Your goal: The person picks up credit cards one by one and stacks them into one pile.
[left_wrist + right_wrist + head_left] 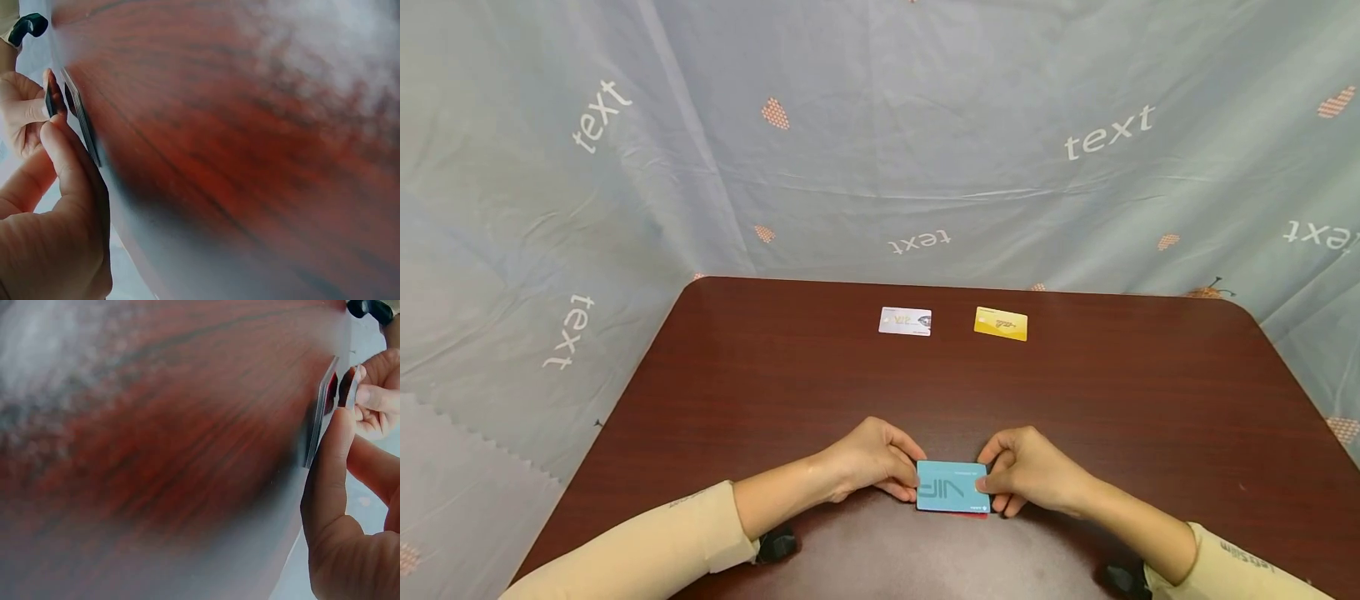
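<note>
A light blue VIP card lies between my two hands in the head view. My left hand pinches its left edge. My right hand grips the right edge, its thumb on the card's upper face. Both wrist views show this card raised and tilted a little over a small stack of cards on the table. From above the blue card hides most of the stack, though a red card peeks out along its lower edge.
A white VIP card and a yellow card lie side by side, spaced apart, toward the back of the dark red wooden table. Behind the table hangs a grey-blue patterned curtain.
</note>
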`<state>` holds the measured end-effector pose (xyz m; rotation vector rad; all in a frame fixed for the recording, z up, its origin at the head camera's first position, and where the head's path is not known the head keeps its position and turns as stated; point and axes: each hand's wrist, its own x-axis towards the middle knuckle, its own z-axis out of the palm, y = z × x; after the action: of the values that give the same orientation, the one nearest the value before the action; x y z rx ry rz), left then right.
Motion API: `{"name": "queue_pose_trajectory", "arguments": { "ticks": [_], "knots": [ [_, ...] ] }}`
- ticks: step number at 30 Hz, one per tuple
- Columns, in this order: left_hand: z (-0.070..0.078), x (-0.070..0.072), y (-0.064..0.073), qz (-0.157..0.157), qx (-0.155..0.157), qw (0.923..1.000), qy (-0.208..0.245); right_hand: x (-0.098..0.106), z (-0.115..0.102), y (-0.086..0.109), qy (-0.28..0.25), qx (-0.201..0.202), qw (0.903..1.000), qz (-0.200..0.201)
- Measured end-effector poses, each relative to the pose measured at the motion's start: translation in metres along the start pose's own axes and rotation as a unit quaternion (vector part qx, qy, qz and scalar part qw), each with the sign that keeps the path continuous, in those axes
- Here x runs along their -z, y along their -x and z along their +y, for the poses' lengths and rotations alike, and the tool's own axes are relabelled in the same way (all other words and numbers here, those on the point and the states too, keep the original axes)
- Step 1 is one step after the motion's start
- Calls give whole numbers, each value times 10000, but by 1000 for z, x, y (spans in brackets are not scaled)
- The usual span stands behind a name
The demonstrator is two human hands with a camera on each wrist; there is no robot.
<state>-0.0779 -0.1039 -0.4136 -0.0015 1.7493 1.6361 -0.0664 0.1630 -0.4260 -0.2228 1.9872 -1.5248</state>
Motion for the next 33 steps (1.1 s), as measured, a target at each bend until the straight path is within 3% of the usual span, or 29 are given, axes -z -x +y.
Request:
{"name": "queue_pose_trajectory", "arguments": {
  "ticks": [12, 21, 33],
  "knots": [
    [-4, -2, 0, 98, -20, 9997, -232, -4, 2, -2, 351, -94, 9993, 97],
    [-2, -3, 2, 236, -201, 9988, -368, -7, -1, -2, 603, -11, 9981, 133],
    [1, -3, 3, 320, -120, 9982, -497, -7, 1, -1, 763, 87, 9969, 149]
  ]
}}
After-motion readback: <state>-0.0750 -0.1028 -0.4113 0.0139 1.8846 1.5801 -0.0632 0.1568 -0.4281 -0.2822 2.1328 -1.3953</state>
